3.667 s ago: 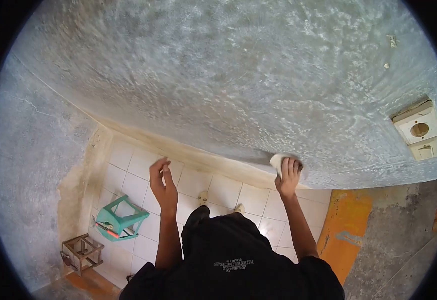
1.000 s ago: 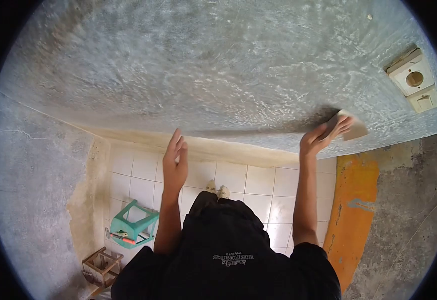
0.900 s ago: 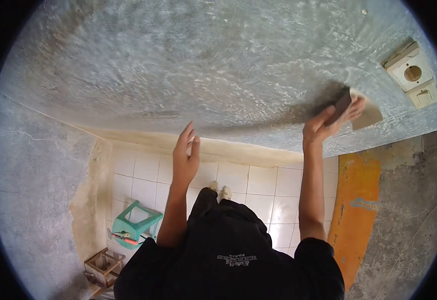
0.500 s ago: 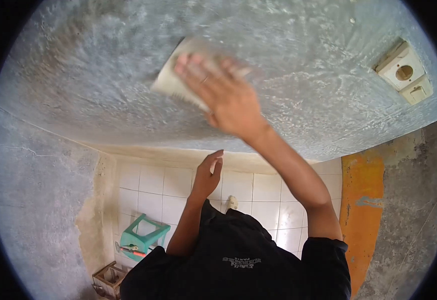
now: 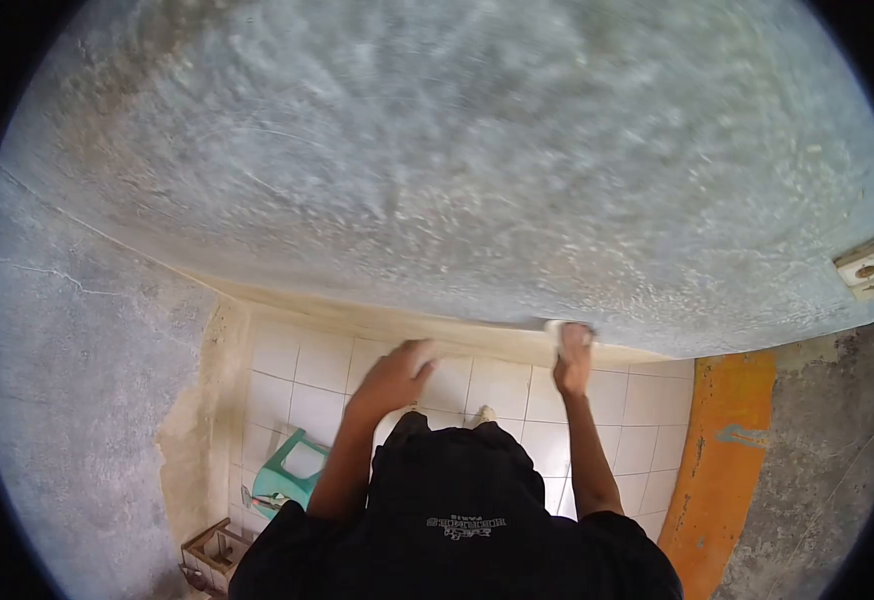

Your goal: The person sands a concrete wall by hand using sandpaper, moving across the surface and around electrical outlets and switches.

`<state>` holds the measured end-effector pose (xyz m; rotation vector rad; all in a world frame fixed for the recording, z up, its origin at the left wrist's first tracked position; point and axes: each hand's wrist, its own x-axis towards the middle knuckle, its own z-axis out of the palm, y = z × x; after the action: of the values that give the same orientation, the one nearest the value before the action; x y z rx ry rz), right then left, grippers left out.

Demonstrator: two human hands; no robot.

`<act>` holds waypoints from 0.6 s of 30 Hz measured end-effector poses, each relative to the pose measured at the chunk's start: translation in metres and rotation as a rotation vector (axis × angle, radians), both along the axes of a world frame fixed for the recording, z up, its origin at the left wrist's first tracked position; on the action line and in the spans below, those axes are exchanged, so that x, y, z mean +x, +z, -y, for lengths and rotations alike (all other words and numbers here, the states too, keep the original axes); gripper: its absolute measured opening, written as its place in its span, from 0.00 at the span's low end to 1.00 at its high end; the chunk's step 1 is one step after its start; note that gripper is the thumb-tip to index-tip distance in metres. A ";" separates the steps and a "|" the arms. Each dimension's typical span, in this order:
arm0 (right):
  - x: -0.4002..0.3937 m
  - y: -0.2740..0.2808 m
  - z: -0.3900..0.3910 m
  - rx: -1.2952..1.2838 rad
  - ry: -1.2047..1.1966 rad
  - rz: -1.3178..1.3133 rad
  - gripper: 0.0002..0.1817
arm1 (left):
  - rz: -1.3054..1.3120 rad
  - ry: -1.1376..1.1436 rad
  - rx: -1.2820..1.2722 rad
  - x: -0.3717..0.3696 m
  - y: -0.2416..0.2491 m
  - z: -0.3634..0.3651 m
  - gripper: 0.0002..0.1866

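The grey mottled wall rises in front of me. Low on it, my right hand has its fingers closed around a pale sheet of sandpaper; only one edge of the sheet shows, next to the wall's surface. My left hand hangs in the air above the tiles, holding nothing. Its thumb stands apart from the fingers, whose tips are slightly blurred.
White floor tiles lie below. To the left are a green plastic stool with tools on it and a small wooden crate. A socket plate sits on the wall at right, above an orange-painted strip.
My right hand has come down from high on the wall to low on the right, bringing the sandpaper along. My left hand has shifted slightly left and down. The view has shifted too.
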<state>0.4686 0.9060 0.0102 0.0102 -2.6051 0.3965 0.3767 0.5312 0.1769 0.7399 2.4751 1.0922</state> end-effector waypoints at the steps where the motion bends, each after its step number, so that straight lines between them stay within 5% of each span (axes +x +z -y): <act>1: 0.002 -0.006 -0.010 0.026 -0.128 -0.113 0.29 | -0.043 0.060 -0.014 -0.010 0.002 0.017 0.21; 4: -0.024 0.050 -0.026 0.035 -0.193 -0.443 0.29 | -0.169 0.182 -0.058 -0.041 0.002 0.065 0.21; 9: -0.087 0.261 0.015 0.089 -0.418 -0.809 0.33 | -0.159 0.309 0.024 -0.083 0.030 0.103 0.16; 12: -0.103 0.342 0.040 -0.405 -0.257 -0.963 0.37 | -0.223 0.331 0.238 -0.092 0.061 0.103 0.10; 14: -0.115 0.379 0.074 -0.387 -0.164 -0.885 0.46 | -0.240 0.323 0.344 -0.094 0.077 0.102 0.09; 18: -0.167 0.355 0.141 0.237 0.150 -0.804 0.27 | -0.234 0.329 0.447 -0.088 0.080 0.102 0.09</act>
<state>0.3019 0.7652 0.3649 0.3695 -1.8392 0.0917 0.2892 0.4297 0.2566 0.6162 2.6383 1.8147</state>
